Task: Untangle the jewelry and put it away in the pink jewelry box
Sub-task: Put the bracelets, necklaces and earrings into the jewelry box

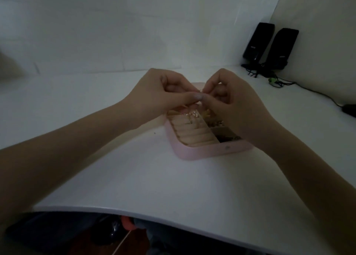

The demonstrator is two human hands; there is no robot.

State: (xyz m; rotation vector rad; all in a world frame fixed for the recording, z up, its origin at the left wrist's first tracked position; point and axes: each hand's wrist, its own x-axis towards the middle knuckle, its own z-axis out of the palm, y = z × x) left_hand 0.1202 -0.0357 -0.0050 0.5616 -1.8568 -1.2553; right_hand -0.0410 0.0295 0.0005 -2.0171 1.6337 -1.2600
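Two hands met over an open pink jewelry box (204,152) on a white worktop (173,187): left hand (159,92) and right hand (233,102), fingertips together, pinching a fine gold chain (200,92), likely held above the box so freed pieces drop in. More jewelry (192,116) lay in the padded compartments. Far right, two black speakers (269,46), logos too small to read.

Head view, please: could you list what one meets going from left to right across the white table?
Left hand pinching fine jewelry, right hand pinching the same piece, both above the open pink jewelry box, then two black upright speakers, then a dark object at the right edge.
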